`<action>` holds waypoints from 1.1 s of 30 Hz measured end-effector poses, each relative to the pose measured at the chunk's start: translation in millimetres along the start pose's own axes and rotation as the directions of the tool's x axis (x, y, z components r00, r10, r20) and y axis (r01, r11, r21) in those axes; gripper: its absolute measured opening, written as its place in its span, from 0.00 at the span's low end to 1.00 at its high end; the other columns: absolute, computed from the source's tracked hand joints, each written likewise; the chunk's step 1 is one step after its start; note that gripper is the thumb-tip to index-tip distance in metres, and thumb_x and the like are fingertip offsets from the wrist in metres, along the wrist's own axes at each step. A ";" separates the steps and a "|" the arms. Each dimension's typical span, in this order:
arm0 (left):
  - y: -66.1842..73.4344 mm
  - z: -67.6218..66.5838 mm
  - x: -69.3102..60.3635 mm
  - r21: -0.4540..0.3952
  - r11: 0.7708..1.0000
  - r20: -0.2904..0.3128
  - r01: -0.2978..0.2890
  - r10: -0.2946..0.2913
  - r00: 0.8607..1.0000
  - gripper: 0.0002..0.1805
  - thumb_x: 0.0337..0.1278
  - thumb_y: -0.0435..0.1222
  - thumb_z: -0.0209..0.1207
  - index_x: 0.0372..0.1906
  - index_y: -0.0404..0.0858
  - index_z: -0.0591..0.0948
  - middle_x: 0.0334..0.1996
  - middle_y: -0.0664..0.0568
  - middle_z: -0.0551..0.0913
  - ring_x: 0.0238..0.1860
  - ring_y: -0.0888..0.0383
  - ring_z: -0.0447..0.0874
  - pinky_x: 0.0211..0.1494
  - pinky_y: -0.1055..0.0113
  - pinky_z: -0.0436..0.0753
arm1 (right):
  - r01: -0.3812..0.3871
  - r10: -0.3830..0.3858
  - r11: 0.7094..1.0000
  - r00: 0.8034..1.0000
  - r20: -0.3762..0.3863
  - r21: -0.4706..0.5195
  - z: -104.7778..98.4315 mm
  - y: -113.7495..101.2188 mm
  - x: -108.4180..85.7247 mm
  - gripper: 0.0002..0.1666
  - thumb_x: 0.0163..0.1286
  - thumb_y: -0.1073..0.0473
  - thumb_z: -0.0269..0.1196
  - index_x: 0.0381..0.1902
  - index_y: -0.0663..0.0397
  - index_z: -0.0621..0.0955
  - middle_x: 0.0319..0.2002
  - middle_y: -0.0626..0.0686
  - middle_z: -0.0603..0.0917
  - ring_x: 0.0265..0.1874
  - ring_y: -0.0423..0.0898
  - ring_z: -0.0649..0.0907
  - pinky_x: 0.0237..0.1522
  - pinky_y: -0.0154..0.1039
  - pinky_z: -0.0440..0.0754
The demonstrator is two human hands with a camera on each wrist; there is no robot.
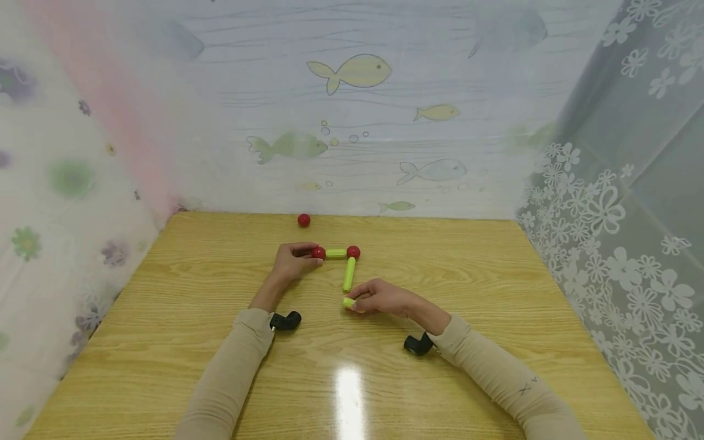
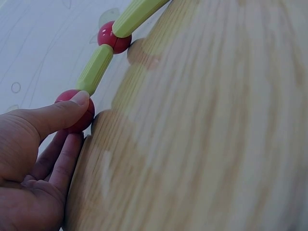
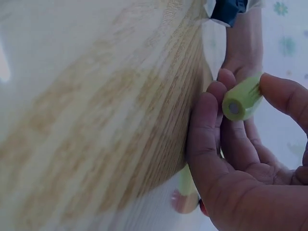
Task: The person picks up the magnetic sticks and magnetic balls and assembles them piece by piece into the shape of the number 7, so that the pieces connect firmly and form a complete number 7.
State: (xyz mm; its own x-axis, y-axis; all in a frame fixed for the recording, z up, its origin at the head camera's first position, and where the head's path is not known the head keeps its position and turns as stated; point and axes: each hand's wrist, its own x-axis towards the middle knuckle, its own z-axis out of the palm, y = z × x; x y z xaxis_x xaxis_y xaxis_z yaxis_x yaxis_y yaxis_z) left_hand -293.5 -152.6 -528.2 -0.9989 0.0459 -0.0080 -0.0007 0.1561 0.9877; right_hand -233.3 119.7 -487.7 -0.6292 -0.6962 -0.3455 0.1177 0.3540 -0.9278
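My left hand pinches a red ball between thumb and fingers. From that ball a yellow-green magnetic rod runs right to a second red ball. Another yellow-green rod extends from the second ball toward me, making an L-shaped chain on the table. Just below its free end, my right hand holds a separate yellow-green rod between thumb and fingers. A grey round disc shows in that rod's end in the right wrist view. The held rod and the chain look apart.
A loose red ball lies near the back edge of the wooden table. Behind the table hangs a fish-printed sheet, with flowered sheets at both sides. Each wrist carries a black camera mount.
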 end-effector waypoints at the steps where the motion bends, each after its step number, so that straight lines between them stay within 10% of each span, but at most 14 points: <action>1: 0.1 -0.1 -0.3 -0.002 1.000 -0.001 0.000 0.000 1.000 0.26 0.52 0.26 0.74 0.59 0.31 0.83 0.57 0.34 0.83 0.61 0.43 0.82 0.60 0.64 0.83 | 0.001 -0.001 1.000 1.000 -0.001 0.007 0.5 -0.1 -0.3 0.19 0.76 0.67 0.57 0.60 0.73 0.77 0.53 0.62 0.86 0.47 0.41 0.86 0.47 0.36 0.85; 10: -0.4 -0.3 -1.8 0.008 1.000 -0.004 -0.010 0.010 1.000 0.26 0.52 0.26 0.73 0.59 0.30 0.83 0.57 0.34 0.83 0.60 0.43 0.83 0.59 0.65 0.84 | -0.019 0.020 0.999 0.999 -0.047 0.031 6.6 -0.2 -2.7 0.12 0.74 0.66 0.62 0.50 0.70 0.80 0.35 0.49 0.85 0.32 0.39 0.86 0.39 0.35 0.88; 33: 2.9 1.0 -6.2 0.019 1.000 0.000 -0.024 0.024 1.000 0.26 0.52 0.26 0.73 0.59 0.30 0.83 0.57 0.33 0.83 0.60 0.42 0.83 0.58 0.65 0.84 | -0.124 0.123 0.992 0.983 -0.139 -0.004 11.9 -1.5 1.5 0.11 0.72 0.57 0.66 0.43 0.60 0.82 0.30 0.50 0.88 0.27 0.40 0.87 0.29 0.32 0.86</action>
State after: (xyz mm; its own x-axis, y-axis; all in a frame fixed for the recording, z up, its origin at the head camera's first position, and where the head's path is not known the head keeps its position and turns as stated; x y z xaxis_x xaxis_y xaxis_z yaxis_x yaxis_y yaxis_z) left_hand -287.3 -151.4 -525.4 -0.9986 0.0496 0.0156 0.0240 0.1734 0.9846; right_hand -225.3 110.7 -488.5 -0.7109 -0.5537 -0.4336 0.1917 0.4406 -0.8770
